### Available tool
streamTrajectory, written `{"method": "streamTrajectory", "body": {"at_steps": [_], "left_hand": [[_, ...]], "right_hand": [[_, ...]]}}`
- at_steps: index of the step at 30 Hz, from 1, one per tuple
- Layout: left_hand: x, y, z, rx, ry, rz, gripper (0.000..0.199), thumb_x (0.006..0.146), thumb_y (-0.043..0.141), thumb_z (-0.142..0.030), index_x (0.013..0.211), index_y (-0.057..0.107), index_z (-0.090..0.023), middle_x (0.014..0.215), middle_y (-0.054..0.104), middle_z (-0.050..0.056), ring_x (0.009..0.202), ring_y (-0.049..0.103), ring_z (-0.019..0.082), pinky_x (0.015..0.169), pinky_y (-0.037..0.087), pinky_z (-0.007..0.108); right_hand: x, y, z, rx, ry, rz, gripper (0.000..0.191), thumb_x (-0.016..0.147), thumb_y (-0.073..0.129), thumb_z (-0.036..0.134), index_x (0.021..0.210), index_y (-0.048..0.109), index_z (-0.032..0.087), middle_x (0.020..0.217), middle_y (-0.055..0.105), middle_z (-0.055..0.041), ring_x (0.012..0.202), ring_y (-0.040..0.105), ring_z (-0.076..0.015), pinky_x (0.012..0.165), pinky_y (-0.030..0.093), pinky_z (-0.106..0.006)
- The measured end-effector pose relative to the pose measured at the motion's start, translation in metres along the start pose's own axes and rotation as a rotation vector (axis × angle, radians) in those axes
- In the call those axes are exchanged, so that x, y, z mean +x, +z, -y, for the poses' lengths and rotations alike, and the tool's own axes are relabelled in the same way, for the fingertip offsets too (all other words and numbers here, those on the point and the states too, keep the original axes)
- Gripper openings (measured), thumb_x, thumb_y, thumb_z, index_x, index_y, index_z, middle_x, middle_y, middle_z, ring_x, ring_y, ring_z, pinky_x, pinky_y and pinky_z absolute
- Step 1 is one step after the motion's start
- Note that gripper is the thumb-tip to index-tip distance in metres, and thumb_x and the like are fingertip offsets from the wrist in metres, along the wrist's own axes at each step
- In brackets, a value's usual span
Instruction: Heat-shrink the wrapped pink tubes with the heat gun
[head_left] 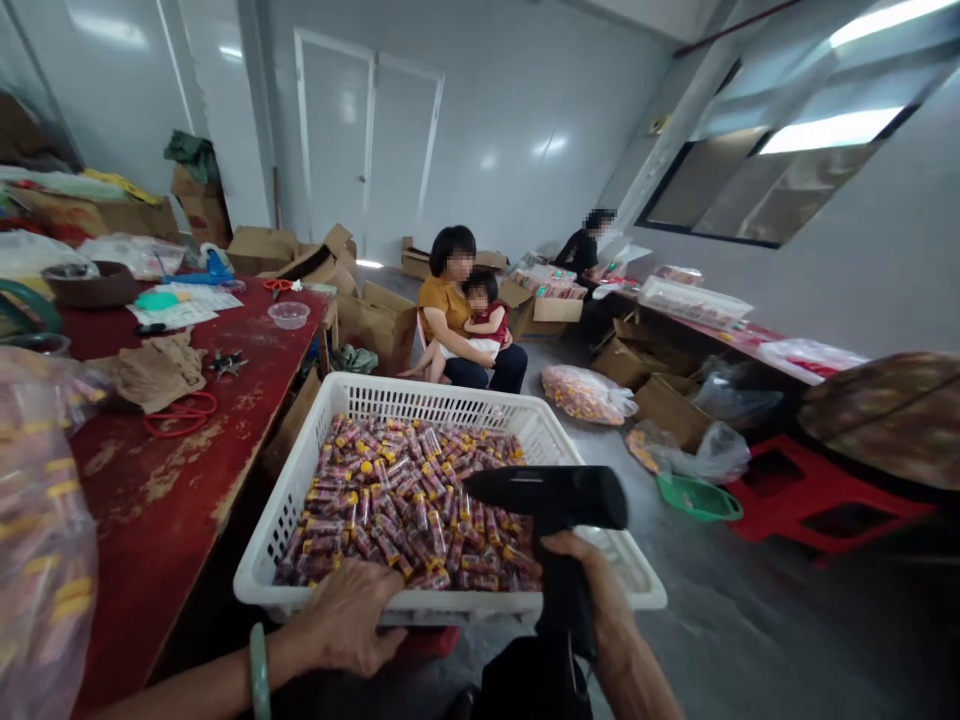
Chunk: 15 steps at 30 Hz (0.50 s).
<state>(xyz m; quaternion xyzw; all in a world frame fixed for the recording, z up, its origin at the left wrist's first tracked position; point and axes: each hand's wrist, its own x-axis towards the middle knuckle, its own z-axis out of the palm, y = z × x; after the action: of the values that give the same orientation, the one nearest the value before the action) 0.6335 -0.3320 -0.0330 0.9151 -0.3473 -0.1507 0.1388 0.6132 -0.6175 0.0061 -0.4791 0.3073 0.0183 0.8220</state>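
1. Well, on my head feed the white plastic basket (390, 395) sits nearest me, just right of the red-painted surface (150, 480); I cannot tell what bears it. It is well filled with a jumbled layer of clear tubes with yellow caps (397, 500).

2. I have the hands apart, both at the basket's near side. The left hand (345, 620), with a green bangle (259, 672) on its wrist, curls over the near rim. The right hand (592, 590) is closed on the grip of a black pistol-grip blower (547, 497), whose nozzle hangs over the tubes at the near right, apparently not touching them.

3. As for progress, neither hand holds a tube. More tubes lie in a clear plastic bag (37, 540) at near left and a bulging bag (585, 395) on the floor at far right. I cannot tell whether any tubes in the basket differ from the rest.

4. Beyond the hands, red-handled scissors (277, 287) and a brown cloth (154, 372) lie on the surface. Farther off, a seated person (450, 310) holds another person among cardboard boxes (379, 325), and another person (589, 245) works at the far right.
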Motion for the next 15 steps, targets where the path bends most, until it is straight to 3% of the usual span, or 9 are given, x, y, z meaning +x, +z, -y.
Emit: {"method": "streamTrajectory", "body": {"at_steps": [5, 7, 10, 12, 15], "left_hand": [[0.005, 0.006, 0.009, 0.028, -0.010, 0.052, 0.047, 0.074, 0.056, -0.046, 0.114, 0.055, -0.022, 0.113, 0.064, 0.010, 0.103, 0.060, 0.029, 0.091, 0.048, 0.043], [0.007, 0.013, 0.012, 0.015, -0.033, 0.039, 0.050, 0.072, 0.059, -0.050, 0.113, 0.057, -0.022, 0.114, 0.065, 0.009, 0.103, 0.061, 0.030, 0.090, 0.049, 0.042], [0.014, 0.020, 0.014, 0.047, -0.036, 0.064, 0.043, 0.072, 0.059, -0.054, 0.096, 0.066, -0.020, 0.096, 0.071, 0.011, 0.090, 0.066, 0.033, 0.078, 0.053, 0.043], [0.024, 0.022, 0.016, 0.064, -0.041, 0.118, 0.028, 0.076, 0.058, -0.040, 0.092, 0.068, -0.018, 0.090, 0.072, 0.013, 0.085, 0.068, 0.033, 0.073, 0.055, 0.043], [0.036, 0.022, 0.018, 0.052, -0.101, 0.170, 0.024, 0.079, 0.053, -0.021, 0.097, 0.068, -0.018, 0.094, 0.072, 0.014, 0.087, 0.068, 0.032, 0.073, 0.055, 0.042]], "right_hand": [[0.013, 0.035, -0.022, -0.030, 0.241, 0.100, 0.012, 0.060, 0.067, 0.023, 0.062, 0.058, 0.015, 0.049, 0.059, -0.0030, 0.038, 0.054, -0.0153, 0.035, 0.046, -0.023], [0.023, 0.036, -0.015, -0.059, 0.179, 0.106, 0.017, 0.062, 0.068, 0.028, 0.062, 0.059, 0.014, 0.049, 0.060, -0.0045, 0.037, 0.052, -0.0149, 0.033, 0.045, -0.024], [0.041, 0.030, 0.003, -0.009, -0.050, 0.037, 0.022, 0.060, 0.074, 0.031, 0.067, 0.062, 0.014, 0.050, 0.060, -0.0024, 0.036, 0.051, -0.0157, 0.031, 0.044, -0.025], [0.050, 0.029, 0.011, 0.007, -0.115, -0.044, 0.024, 0.054, 0.079, 0.025, 0.066, 0.061, 0.014, 0.049, 0.060, -0.0002, 0.035, 0.050, -0.0150, 0.030, 0.044, -0.025], [0.044, 0.035, 0.008, -0.011, 0.023, 0.048, 0.023, 0.057, 0.077, 0.027, 0.061, 0.059, 0.014, 0.047, 0.058, -0.0011, 0.034, 0.049, -0.0138, 0.031, 0.043, -0.024]]}}
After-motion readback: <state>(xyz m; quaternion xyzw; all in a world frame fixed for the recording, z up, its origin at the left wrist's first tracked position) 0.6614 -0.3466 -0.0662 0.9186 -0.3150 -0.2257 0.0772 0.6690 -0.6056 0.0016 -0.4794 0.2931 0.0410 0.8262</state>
